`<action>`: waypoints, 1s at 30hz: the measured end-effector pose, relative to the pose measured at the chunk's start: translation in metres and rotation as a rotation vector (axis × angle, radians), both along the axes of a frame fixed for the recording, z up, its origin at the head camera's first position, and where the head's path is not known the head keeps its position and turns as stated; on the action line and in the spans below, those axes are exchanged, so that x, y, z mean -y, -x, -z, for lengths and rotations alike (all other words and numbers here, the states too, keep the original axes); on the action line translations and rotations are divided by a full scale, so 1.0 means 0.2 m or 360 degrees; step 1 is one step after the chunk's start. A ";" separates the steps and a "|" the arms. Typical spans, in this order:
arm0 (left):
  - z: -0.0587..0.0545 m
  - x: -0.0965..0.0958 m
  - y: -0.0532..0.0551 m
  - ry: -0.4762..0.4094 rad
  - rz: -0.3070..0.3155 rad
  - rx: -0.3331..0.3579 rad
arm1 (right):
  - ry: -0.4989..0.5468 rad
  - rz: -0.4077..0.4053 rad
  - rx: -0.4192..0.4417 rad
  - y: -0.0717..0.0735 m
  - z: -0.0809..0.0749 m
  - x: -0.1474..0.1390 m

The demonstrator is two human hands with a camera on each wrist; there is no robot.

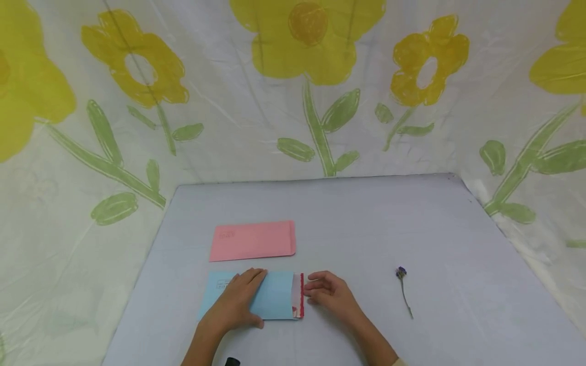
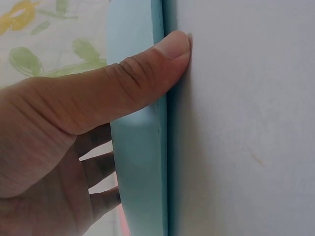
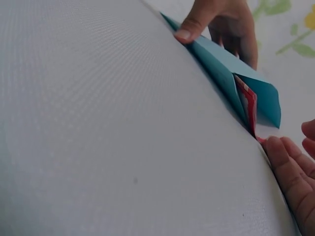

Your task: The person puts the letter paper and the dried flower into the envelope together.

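A light blue envelope (image 1: 276, 297) lies lengthwise across the table, its mouth toward the right. My left hand (image 1: 238, 300) spans it and grips it from edge to edge, the thumb (image 2: 147, 73) at the near edge and the other fingers reaching to the far side. In the right wrist view the envelope (image 3: 219, 61) bows up and its mouth gapes. A card with a red scalloped edge (image 1: 302, 295) sticks partly out of that mouth; the rest is hidden inside. At this red edge are the fingertips of my right hand (image 1: 336, 297), loosely bent.
Behind the blue envelope lies a pink envelope (image 1: 254, 241). To the right is a small purple flower on a thin stem (image 1: 404, 290). A dark round object (image 1: 232, 361) shows at the bottom edge. A flower-patterned curtain (image 1: 220, 127) surrounds the pale table (image 1: 366, 218).
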State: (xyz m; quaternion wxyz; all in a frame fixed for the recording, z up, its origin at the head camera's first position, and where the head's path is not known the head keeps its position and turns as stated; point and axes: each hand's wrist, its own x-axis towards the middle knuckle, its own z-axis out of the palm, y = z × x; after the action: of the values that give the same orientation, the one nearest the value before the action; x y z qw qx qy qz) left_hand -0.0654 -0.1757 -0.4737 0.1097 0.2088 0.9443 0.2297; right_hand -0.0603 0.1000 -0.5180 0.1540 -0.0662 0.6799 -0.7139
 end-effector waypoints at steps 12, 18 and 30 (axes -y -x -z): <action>0.01 0.00 0.00 0.0022 0.0016 -0.0008 | 0.0145 -0.0074 0.0025 0.01 0.01 0.04; 0.01 0.00 0.00 0.0008 0.0028 -0.0037 | 0.0176 -0.0120 0.0002 0.02 0.01 0.05; 0.01 0.01 0.00 -0.0024 0.0029 -0.0043 | 0.0091 -0.0188 0.0053 0.04 -0.02 0.07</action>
State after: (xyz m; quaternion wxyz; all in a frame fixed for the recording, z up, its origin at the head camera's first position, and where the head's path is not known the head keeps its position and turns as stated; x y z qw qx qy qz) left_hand -0.0652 -0.1778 -0.4753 0.0976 0.2212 0.9420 0.2330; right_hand -0.0683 0.0870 -0.5130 0.2053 -0.0987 0.6514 -0.7237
